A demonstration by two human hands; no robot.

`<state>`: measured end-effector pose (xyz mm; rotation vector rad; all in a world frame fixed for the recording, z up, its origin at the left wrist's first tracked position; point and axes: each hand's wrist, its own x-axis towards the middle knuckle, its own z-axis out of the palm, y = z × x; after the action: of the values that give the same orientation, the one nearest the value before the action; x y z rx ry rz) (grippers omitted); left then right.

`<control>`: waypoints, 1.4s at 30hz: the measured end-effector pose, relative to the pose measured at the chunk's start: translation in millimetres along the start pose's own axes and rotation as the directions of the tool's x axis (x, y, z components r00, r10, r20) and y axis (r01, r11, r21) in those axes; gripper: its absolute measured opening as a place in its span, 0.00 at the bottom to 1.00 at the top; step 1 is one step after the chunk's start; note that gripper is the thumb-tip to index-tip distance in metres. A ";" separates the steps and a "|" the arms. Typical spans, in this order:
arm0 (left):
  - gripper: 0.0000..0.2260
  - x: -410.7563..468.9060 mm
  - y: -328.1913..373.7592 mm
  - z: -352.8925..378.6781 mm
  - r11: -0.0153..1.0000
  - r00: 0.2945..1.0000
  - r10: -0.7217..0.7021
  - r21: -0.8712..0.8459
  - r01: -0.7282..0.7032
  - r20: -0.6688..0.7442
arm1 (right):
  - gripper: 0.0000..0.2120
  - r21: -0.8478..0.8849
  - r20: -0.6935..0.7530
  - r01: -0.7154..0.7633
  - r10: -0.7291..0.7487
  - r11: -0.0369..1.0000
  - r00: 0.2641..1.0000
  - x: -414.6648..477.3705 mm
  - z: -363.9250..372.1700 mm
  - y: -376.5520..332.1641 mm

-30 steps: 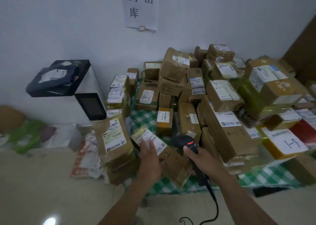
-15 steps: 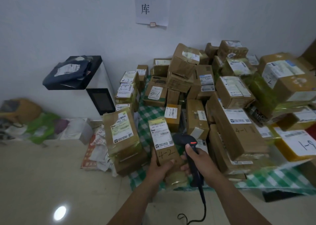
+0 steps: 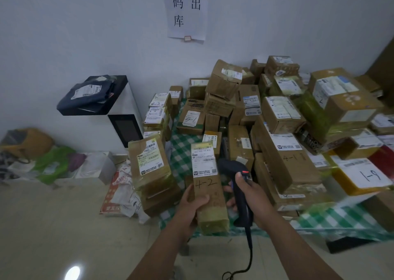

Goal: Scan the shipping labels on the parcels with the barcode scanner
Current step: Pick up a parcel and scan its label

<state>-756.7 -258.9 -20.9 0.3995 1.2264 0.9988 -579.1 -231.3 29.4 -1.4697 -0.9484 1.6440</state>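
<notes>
My left hand (image 3: 193, 203) grips a long brown parcel (image 3: 210, 196) marked "4-2", held upright over the table's front edge. Its white shipping label (image 3: 204, 161) faces me at the top end. My right hand (image 3: 248, 191) holds the black barcode scanner (image 3: 235, 174) by its handle, just right of the parcel, thumb near a red lit spot. The scanner's head sits beside the label. Its black cable (image 3: 248, 256) hangs down toward the floor.
Many labelled cardboard parcels (image 3: 283, 149) are piled on a green checked tablecloth (image 3: 180, 152). A taped parcel (image 3: 150, 164) stands at the left corner. A white cabinet (image 3: 124, 117) with a dark bag (image 3: 90, 94) on top stands by the wall. Bags (image 3: 49, 162) lie on the floor.
My left hand picked the "4-2" parcel off the table, turned it upright and drew it nearer. The scanner hand stayed beside it.
</notes>
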 end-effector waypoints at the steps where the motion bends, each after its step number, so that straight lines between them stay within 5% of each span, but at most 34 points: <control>1: 0.41 -1.1 0.3 -1.0 0.999 0.999 0.025 0.031 -0.024 -0.020 | 0.20 -0.066 -0.003 0.033 -0.033 0.997 0.999 -4.1 0.0 -4.9; 6: 0.53 -7.4 11.4 -7.4 0.901 0.961 0.260 0.382 -0.205 -0.098 | 0.22 -0.326 -0.013 0.134 -0.146 0.936 0.989 -25.7 -11.3 -33.7; 13: 0.47 -23.6 16.7 -5.1 0.743 0.918 0.372 0.637 -0.208 -0.134 | 0.31 -0.241 0.051 0.183 -0.176 0.953 0.983 -41.0 -37.3 -61.5; 33: 0.48 -26.9 7.6 -9.9 0.726 0.928 0.362 0.651 -0.222 -0.086 | 0.32 -0.178 0.086 0.179 -0.166 0.968 0.982 -47.6 -43.3 -67.4; 42: 0.46 -11.6 17.5 -6.8 0.832 0.936 0.339 0.494 -0.252 -0.094 | 0.30 -0.155 0.008 0.189 -0.190 0.970 0.982 -39.3 -51.3 -70.7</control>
<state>-770.2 -260.5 -3.5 0.9294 1.6127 1.0023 -521.7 -230.0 106.0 -1.4359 -1.1981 1.4532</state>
